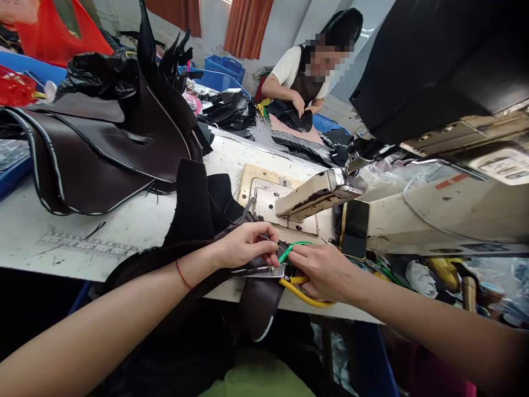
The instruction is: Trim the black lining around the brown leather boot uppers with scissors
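Yellow-and-green-handled scissors (278,272) sit gripped in the right hand (320,267) near the worktop's (142,220) edge, blades pointing left over dark leather (258,303), pivot beside the left hand (250,245), whose grip I cannot tell.

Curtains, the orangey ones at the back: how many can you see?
2. The left curtain hangs at the top, left of centre; the right curtain hangs beside it. More may be hidden.

Scissors (273,271) partly behind right fingers (301,263)
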Demonstrator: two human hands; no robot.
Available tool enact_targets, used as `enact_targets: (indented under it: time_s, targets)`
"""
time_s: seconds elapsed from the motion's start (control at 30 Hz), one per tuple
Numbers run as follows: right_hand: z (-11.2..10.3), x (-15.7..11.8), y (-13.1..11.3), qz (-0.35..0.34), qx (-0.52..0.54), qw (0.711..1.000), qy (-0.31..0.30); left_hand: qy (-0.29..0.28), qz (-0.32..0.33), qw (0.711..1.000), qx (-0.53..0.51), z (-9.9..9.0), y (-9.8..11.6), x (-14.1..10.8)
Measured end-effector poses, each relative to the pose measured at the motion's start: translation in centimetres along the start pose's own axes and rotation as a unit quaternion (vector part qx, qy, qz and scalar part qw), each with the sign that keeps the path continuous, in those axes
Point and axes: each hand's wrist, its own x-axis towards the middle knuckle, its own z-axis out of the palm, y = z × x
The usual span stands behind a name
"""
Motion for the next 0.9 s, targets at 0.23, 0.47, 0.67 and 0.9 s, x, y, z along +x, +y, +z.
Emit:
enact_targets:
  time_s: [0.23,0.47,0.67,0.9]
  targets:
    - [-0.9,1.4,0.1,-0.011,-0.017,1.000,-0.023,0.007,0.019,1.000,-0.013,0.1,0.2,0.0]
    - [-0.9,2.1,0.2,-0.046,-0.045,0.998,0.016,0.016,0.041,0.999,-0.020,0.2,0.5,0.0]
    - [-0.9,2.8,0.2,-0.096,-0.083,0.988,0.091,0.022,0.057,0.998,-0.017,0.1,0.8,0.0]
    - [-0.8,3.0,0.1,-0.107,-0.091,0.983,0.121,0.028,0.068,0.997,-0.004,0.1,0.8,0.0]
